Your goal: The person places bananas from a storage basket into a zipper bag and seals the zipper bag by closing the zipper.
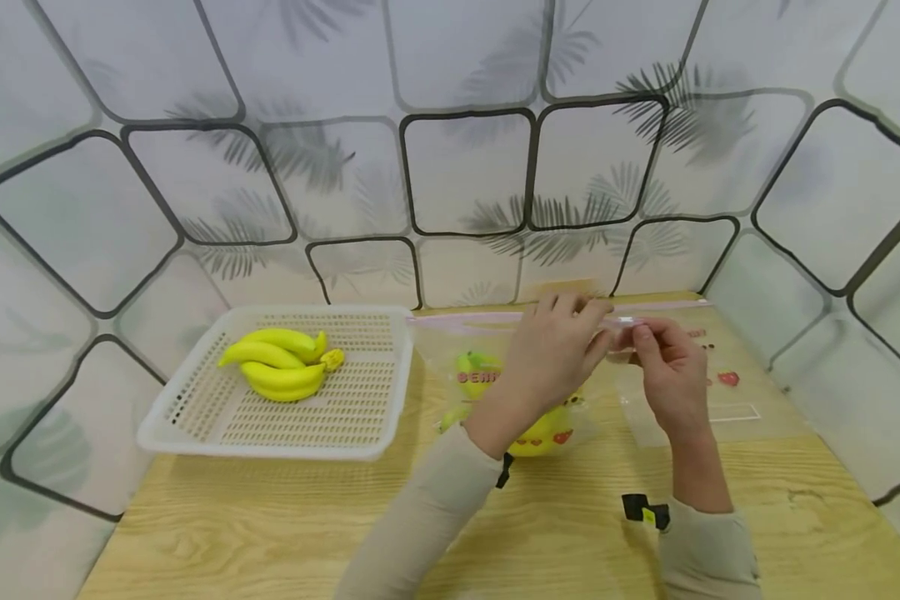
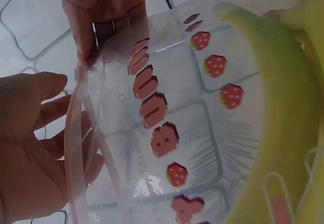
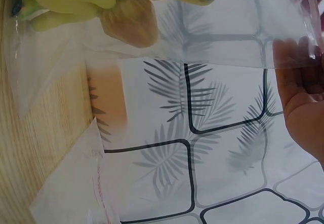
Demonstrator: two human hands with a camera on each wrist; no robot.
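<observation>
Find a white backdrop (image 1: 468, 175) beyond the left hand (image 1: 543, 358) and the right hand (image 1: 675, 375), patterned with dark rounded outlines and grey fronds. Note a wood-grained table (image 1: 255, 525) beneath both. Record a white slotted basket (image 1: 262, 452) well to the left of the left hand, with loose bananas (image 1: 281, 362), bright yellow, lying inside.

Observe a clear filled bag (image 1: 438, 358) beneath the left hand and reaching across to the right hand, printed with lettering and red strawberries. Note bagged bananas (image 2: 291, 107) within, yellow to green, partly hidden in the head view by the left hand and wrist. Record a flat clear bag (image 1: 675, 421) on the table, behind and to the right of the right hand, bearing similar red prints.

Find the left hand relaxed, with thumb apart from fingers, and fingers behind the pink zip strip (image 1: 465, 318); cannot tell the firmness of contact. Find the right hand pinching the filled bag at one end of the strip.

Note a small black piece (image 1: 645, 510) beside the right sleeve, below the right hand, with a yellow-green mark.
</observation>
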